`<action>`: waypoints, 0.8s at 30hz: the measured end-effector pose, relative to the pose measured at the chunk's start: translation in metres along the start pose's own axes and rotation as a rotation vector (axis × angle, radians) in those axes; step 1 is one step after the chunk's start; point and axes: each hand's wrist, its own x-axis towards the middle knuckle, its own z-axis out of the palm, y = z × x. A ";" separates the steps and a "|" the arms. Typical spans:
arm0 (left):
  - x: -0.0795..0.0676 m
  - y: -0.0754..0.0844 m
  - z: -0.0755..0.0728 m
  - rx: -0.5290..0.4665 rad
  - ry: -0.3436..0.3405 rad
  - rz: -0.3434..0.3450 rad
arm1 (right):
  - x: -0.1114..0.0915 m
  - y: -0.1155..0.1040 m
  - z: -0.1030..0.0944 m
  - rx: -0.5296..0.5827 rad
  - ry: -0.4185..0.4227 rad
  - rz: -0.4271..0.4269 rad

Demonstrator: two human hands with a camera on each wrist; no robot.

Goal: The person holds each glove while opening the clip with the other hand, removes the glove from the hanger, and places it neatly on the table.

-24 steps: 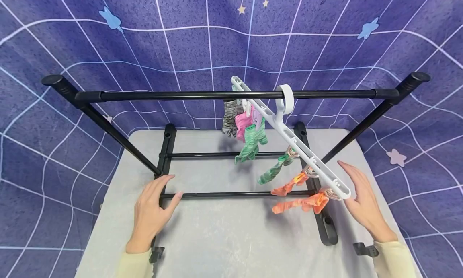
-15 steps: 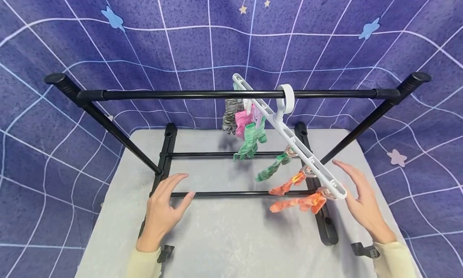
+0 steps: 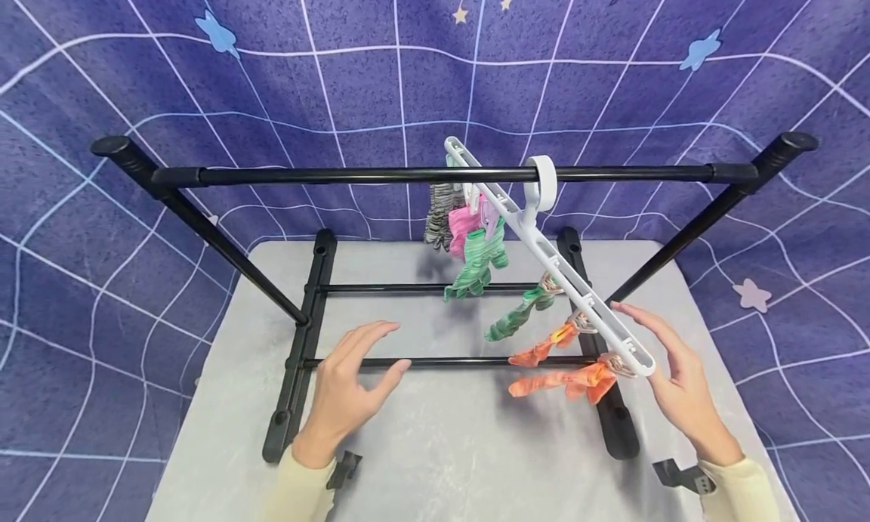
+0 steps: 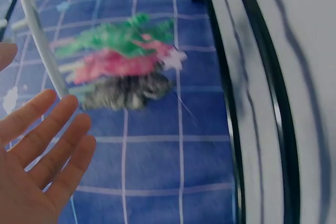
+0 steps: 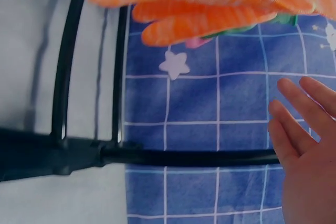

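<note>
Left hand (image 3: 350, 390): fingers spread wide. Right hand (image 3: 683, 386): fingers extended, just beside the near end of the hanger (image 3: 537, 237); contact cannot be determined. Gloves (image 3: 479, 261) hang beneath it. Hook over black rail (image 3: 340, 176).

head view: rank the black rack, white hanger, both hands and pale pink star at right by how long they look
Largest to smallest, by visible length:
1. black rack
2. white hanger
3. left hand and right hand, too alike to rank
4. pale pink star
</note>
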 end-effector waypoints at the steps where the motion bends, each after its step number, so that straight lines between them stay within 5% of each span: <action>1: 0.003 0.003 0.004 -0.018 -0.002 0.014 | -0.001 0.003 0.000 0.016 0.002 -0.005; 10: 0.022 0.027 0.027 -0.106 -0.011 0.110 | -0.005 0.011 -0.001 0.227 0.002 -0.027; 24: 0.036 0.052 0.041 -0.211 -0.034 0.212 | 0.001 -0.002 0.002 0.329 -0.027 -0.080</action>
